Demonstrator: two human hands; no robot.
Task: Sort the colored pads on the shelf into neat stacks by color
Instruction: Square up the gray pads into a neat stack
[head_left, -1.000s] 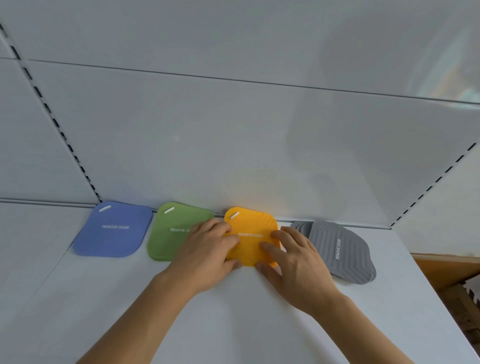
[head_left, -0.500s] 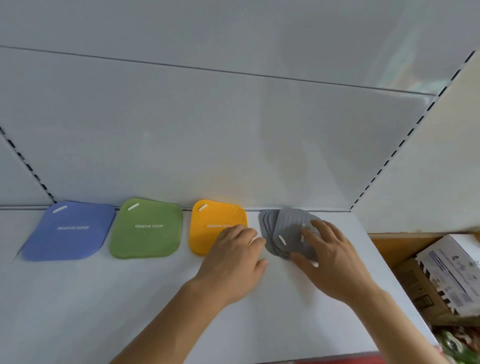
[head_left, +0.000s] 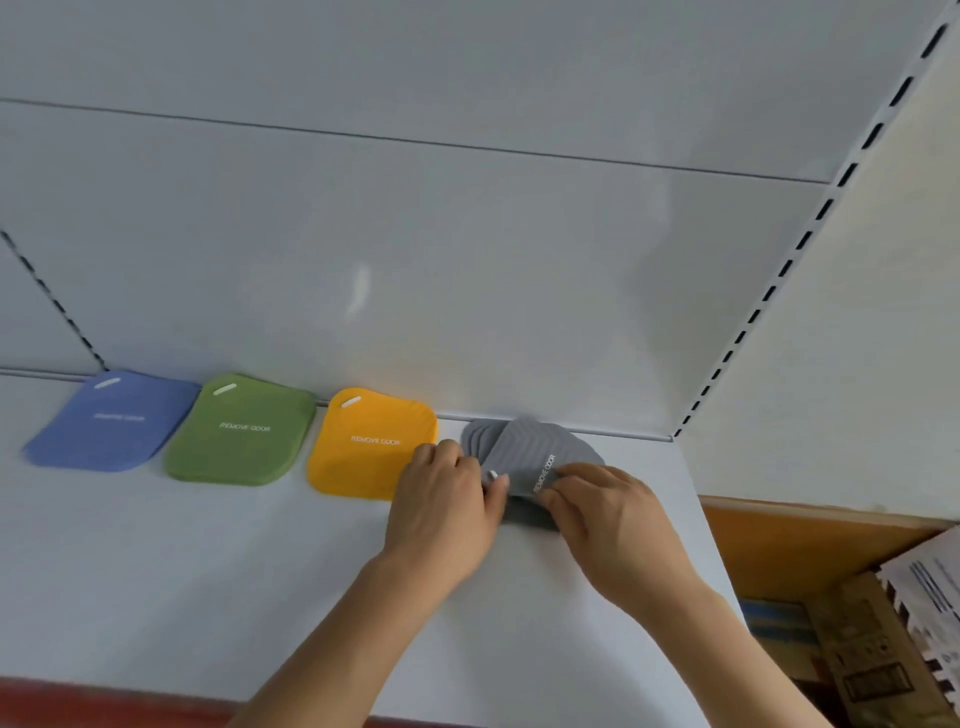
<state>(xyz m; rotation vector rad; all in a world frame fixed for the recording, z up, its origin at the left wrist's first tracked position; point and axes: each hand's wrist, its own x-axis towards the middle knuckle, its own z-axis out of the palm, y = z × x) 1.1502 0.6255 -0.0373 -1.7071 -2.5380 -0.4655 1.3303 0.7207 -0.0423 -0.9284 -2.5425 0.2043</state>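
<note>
1. A white shelf (head_left: 208, 597) carries four groups of pads in a row along its back edge, against the white back panel (head_left: 467, 286).
2. The blue pads (head_left: 111, 421) lie nearest the back left of the shelf, squared into one stack with a white slot at the top left corner.
3. The green pads (head_left: 241, 431) sit just beside the blue ones on their right, also squared up, with white lettering across the top pad.
4. The yellow pads (head_left: 369, 441) come next, apart from the green stack by a narrow strip of bare shelf; the stack's near right corner is hidden under the left hand.
5. The grey pads (head_left: 524, 447) lie toward the back right corner of the shelf. They are not squared: the lower ones fan out to the left, and the top pad is turned so its lettering runs up and down.
6. The left hand (head_left: 447, 514) rests on the left near side of the grey pile, its fingers curled onto the pads' edge and its thumb pressing the top pad next to the white slot.
7. The right hand (head_left: 613, 525) grips the right near side of the same pile, fingers bent over the top pad beside the lettering.
8. Both hands thus hold the grey pads between them, and both forearms reach in from the front edge of the shelf.
9. Past the right edge of the shelf, lower down, stand cardboard boxes (head_left: 872, 654).
</note>
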